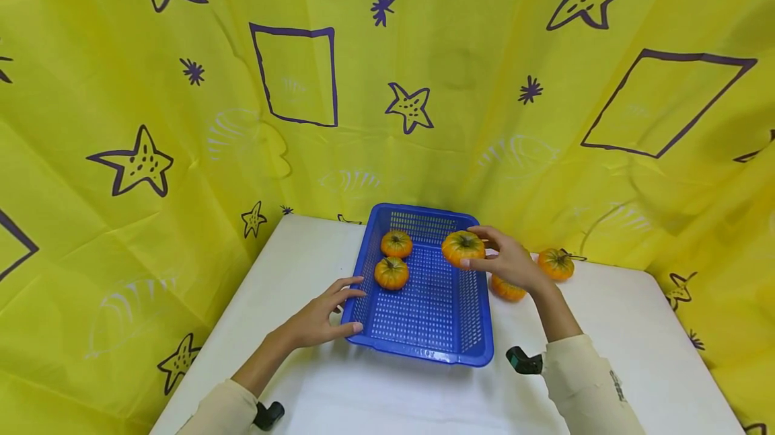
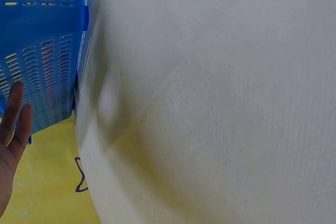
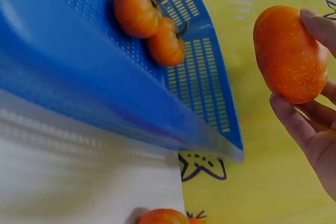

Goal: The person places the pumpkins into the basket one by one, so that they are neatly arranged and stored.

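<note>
My right hand (image 1: pixel 513 261) pinches a small orange pumpkin (image 1: pixel 463 247) with green streaks on top, between thumb and fingers. It is held up over the right side of a blue plastic basket (image 1: pixel 418 350); the right wrist view shows the speckled orange underside of this pumpkin (image 3: pixel 290 54). Inside the basket, toward its left wall, one small pumpkin (image 1: pixel 396 245) sits behind another (image 1: pixel 391 273). The left hand (image 1: pixel 317 317) is at the basket's left rim near the front corner, fingers extended and thumb by the front edge. In the left wrist view, straight fingers (image 2: pixel 20 116) overlap the slotted wall.
On the white table (image 1: pixel 387 394), right of the basket, lie a pumpkin (image 1: pixel 507 289) partly hidden by the right hand and another pumpkin (image 1: pixel 556 265) farther back. A yellow curtain (image 1: pixel 460 52) with dark drawings hangs close behind the table and along both sides.
</note>
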`<state>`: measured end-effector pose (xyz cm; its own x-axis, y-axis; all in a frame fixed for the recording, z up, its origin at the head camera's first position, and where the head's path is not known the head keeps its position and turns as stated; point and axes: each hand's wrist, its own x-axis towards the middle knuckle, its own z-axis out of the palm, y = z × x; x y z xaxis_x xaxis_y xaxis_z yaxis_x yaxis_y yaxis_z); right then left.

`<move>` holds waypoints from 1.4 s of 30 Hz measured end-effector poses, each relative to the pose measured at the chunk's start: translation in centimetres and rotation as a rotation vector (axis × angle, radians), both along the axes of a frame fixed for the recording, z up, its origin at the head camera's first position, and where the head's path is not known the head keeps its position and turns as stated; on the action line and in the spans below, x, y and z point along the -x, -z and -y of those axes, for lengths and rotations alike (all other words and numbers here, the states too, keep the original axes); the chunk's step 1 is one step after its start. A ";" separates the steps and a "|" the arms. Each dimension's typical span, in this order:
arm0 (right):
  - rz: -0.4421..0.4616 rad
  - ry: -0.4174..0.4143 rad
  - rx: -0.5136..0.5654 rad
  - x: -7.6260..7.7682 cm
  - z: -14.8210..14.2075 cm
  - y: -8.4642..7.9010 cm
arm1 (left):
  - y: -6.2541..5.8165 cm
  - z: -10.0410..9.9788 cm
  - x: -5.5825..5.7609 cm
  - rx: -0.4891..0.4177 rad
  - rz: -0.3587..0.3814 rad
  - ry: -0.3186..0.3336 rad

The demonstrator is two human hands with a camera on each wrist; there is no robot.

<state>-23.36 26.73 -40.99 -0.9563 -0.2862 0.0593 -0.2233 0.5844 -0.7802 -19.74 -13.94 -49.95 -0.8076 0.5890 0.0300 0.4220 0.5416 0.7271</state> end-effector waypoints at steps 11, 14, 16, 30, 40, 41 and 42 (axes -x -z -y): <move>0.020 -0.034 0.032 1.5 2.5 0.3 | 0.1 -0.1 0.1 -0.001 -0.011 0.010; 0.021 -0.035 0.034 2.1 3.2 0.4 | 0.1 -0.1 0.0 -0.004 -0.013 0.012; 0.024 -0.040 0.037 2.4 3.8 0.3 | 0.2 -0.1 0.0 -0.005 -0.013 0.012; 0.071 -0.062 0.025 4.4 5.5 1.8 | 0.1 -0.1 0.1 0.001 -0.014 0.009; 0.119 -0.024 -0.034 5.1 5.8 3.2 | 0.0 -0.1 0.1 0.003 -0.005 0.006; 0.118 -0.022 -0.039 5.2 5.8 3.4 | 0.0 -0.1 0.1 0.003 -0.004 0.006; 0.121 -0.018 -0.041 5.2 5.8 3.5 | 0.0 -0.1 0.1 0.003 -0.004 0.007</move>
